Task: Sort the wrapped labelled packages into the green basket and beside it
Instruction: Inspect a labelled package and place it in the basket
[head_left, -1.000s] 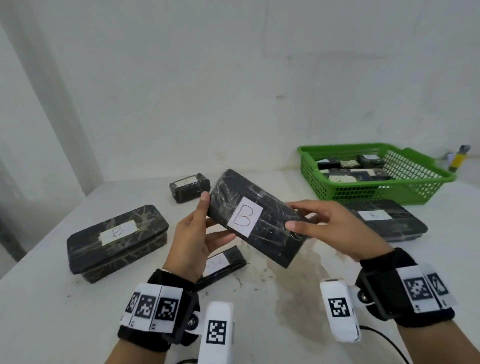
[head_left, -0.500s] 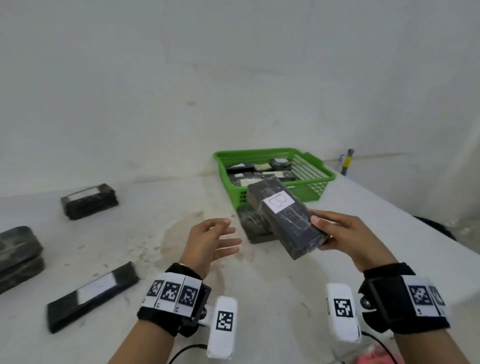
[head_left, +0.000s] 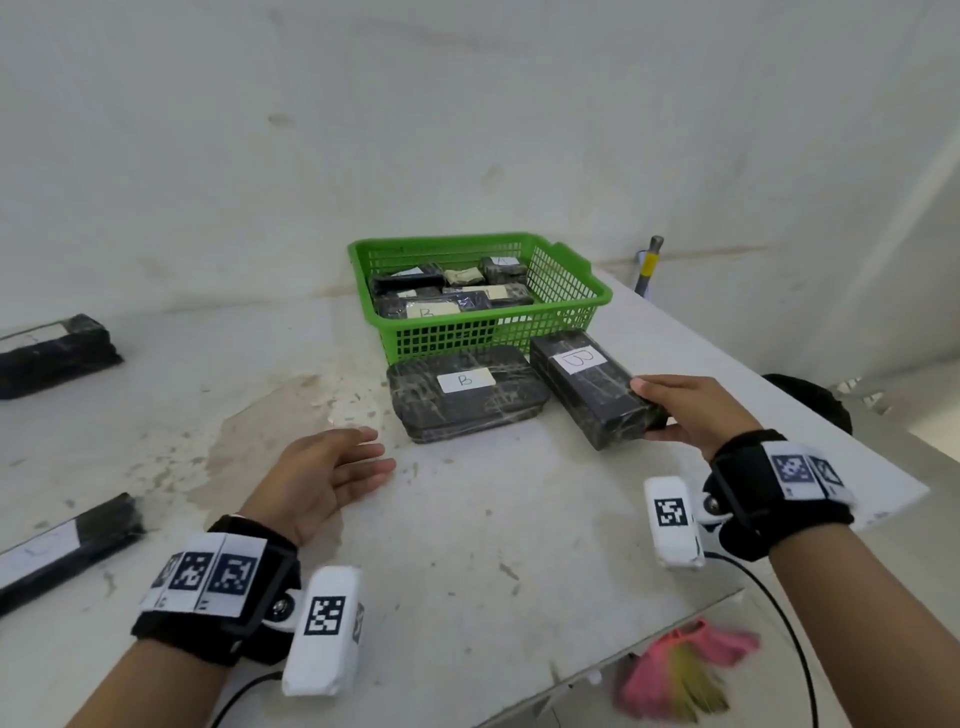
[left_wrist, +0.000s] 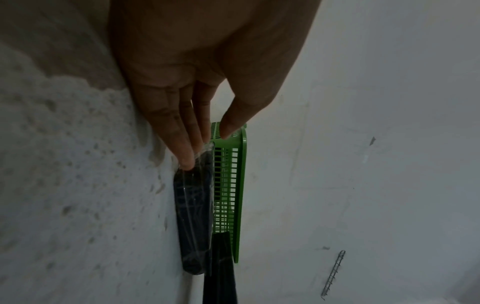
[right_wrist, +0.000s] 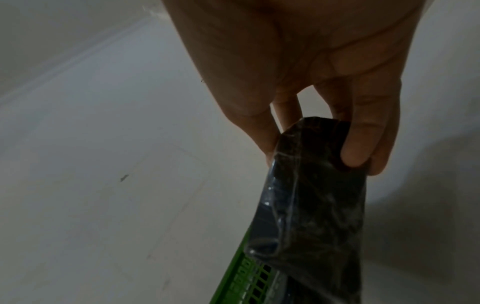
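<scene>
B-labelled package (head_left: 589, 392) now lowered from mid-air beside green basket (head_left: 566, 270), against flat B package (head_left: 465, 392), right hand (head_left: 691, 413) gripping near end; left hand (head_left: 324, 475) released, fingers relaxed; placement nearly done.
</scene>
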